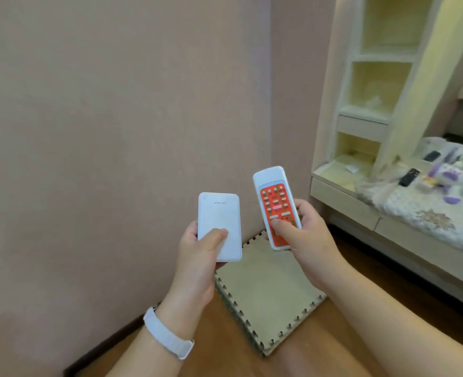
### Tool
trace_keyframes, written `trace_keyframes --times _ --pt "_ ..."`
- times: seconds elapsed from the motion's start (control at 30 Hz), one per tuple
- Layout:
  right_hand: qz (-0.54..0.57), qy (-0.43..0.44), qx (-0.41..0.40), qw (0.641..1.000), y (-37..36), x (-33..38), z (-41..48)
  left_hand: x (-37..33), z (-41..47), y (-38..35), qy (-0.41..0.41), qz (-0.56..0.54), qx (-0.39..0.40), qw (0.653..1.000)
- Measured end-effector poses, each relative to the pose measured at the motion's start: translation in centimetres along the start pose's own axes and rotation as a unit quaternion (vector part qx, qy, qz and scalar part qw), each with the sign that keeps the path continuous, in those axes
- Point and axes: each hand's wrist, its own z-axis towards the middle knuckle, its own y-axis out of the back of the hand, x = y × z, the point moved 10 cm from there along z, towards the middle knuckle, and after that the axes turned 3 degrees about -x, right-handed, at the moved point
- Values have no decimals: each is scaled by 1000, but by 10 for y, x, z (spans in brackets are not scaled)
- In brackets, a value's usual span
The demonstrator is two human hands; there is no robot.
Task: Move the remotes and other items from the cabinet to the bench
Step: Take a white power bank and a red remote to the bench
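White slab [219,227] left, remote [276,208] right

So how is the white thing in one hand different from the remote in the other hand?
The white block in the left hand is plain, with no buttons; the remote in the right hand has an orange-red panel full of buttons. The white block is wider and flatter-looking; the remote is narrower and longer. The block stands nearly straight; the remote tips slightly left. Both have white cases, with a thumb pressed on the front.
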Motion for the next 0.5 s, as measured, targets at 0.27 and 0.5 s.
trace_keyframes --times 0.27,0.5 --pt "-42 -38 -149 987 118 -27 39 54 67 -133 58 21 114 992" --pt "-86 -70 -280 953 210 -36 76 114 121 -247 172 -17 204 964"
